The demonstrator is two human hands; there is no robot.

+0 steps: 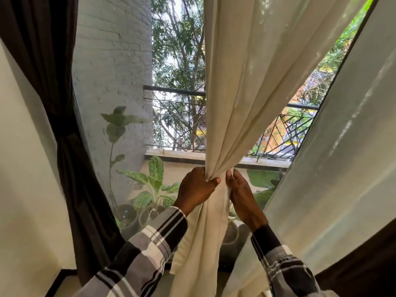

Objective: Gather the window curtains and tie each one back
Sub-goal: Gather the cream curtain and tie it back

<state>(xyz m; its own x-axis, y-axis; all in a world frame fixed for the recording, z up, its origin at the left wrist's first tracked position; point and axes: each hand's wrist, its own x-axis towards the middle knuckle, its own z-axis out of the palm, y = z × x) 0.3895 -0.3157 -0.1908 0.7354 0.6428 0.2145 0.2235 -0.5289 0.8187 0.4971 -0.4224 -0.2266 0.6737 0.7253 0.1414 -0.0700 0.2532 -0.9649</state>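
At nine o'clock, dark curtain [70, 146] tied. Centre: cream curtain [233, 103] bunched, untied; left hand [196, 189] grips it, right hand [242, 196] pinches beside.

Both forearms reach up and forward in plaid sleeves to the cream curtain [235, 103]. The left hand [196, 188] grips its gathered folds from the left, thumb across the front. The right hand [242, 195] sits just right of the bunch, fingertips pinching it.
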